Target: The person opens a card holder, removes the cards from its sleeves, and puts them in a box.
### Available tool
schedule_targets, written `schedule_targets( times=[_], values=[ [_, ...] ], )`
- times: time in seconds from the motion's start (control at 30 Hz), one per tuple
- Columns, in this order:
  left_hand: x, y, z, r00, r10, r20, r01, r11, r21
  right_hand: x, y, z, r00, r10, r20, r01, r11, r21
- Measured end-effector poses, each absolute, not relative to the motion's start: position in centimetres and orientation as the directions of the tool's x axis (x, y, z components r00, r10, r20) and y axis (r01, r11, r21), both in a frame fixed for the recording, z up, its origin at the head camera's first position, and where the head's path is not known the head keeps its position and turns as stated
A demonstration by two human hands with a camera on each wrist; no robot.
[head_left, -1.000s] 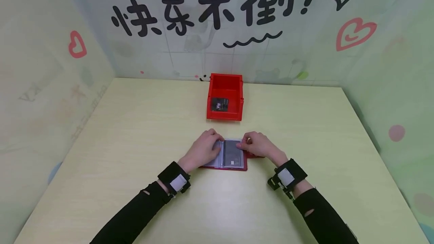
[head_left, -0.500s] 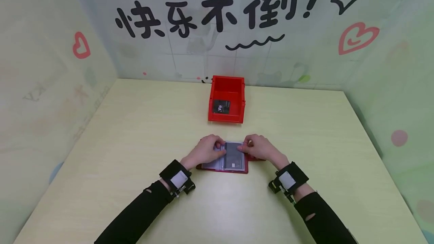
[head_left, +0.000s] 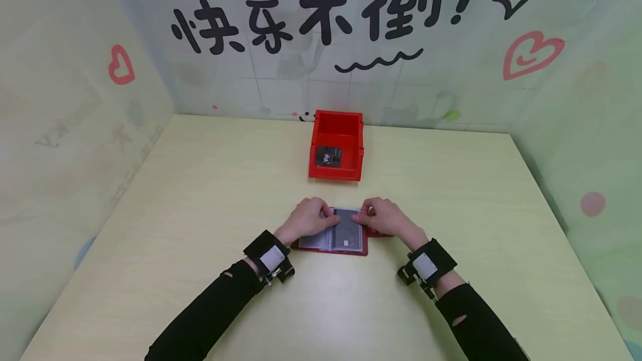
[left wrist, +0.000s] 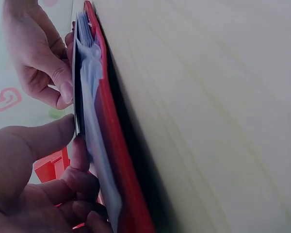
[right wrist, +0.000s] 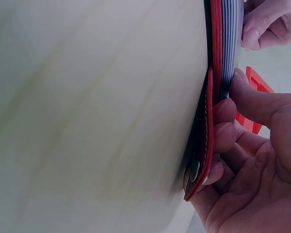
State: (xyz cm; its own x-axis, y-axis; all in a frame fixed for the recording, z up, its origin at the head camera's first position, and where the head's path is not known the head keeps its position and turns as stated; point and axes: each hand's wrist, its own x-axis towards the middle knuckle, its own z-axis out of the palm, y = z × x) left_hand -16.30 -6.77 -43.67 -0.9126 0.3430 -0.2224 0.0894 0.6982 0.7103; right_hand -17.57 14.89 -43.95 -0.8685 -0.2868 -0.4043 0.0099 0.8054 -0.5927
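An open red card holder (head_left: 325,250) with clear plastic sleeves lies on the table in front of the person. On its right-hand page shows a dark grey card (head_left: 348,233) with a small light square near the bottom. The left hand (head_left: 315,217) pinches the card's left edge near the top, thumb above and index finger beneath in the left wrist view. At the upper right edge, the right hand (head_left: 383,217) pinches the stack of sleeves (right wrist: 229,43); its other fingers lie against the red strap (right wrist: 208,131) with its metal snap.
A red plastic bin (head_left: 337,171) stands behind the card holder, holding a black card marked "Vip" (head_left: 328,156). Printed fabric walls (head_left: 301,88) enclose the pale wooden table (head_left: 225,171) at the back and sides.
The left hand has shifted right, from the left-hand page to the grey card's left edge. The right hand keeps its hold at the upper right. The head view has shifted slightly.
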Motion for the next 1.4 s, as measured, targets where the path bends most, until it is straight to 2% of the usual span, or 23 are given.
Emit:
schedule_targets(
  times=[0.73, 1.03, 1.4],
  values=[
    [-16.9, -6.6, -43.4, -0.906, 0.239, -0.35, -0.06, 0.745, 0.665, -17.7, 14.9, -44.0, -0.867, -0.281, -0.412, 0.011, 0.815, -0.579],
    [-17.0, -7.2, -43.3, -0.911, 0.231, -0.342, -0.053, 0.755, 0.653, -17.7, 14.9, -43.7, -0.86, -0.265, -0.436, 0.053, 0.803, -0.593],
    [-17.0, -7.6, -42.4, -0.871, 0.291, -0.396, -0.022, 0.782, 0.622, -17.6, 14.8, -43.7, -0.862, -0.262, -0.433, 0.047, 0.81, -0.585]
  ],
)
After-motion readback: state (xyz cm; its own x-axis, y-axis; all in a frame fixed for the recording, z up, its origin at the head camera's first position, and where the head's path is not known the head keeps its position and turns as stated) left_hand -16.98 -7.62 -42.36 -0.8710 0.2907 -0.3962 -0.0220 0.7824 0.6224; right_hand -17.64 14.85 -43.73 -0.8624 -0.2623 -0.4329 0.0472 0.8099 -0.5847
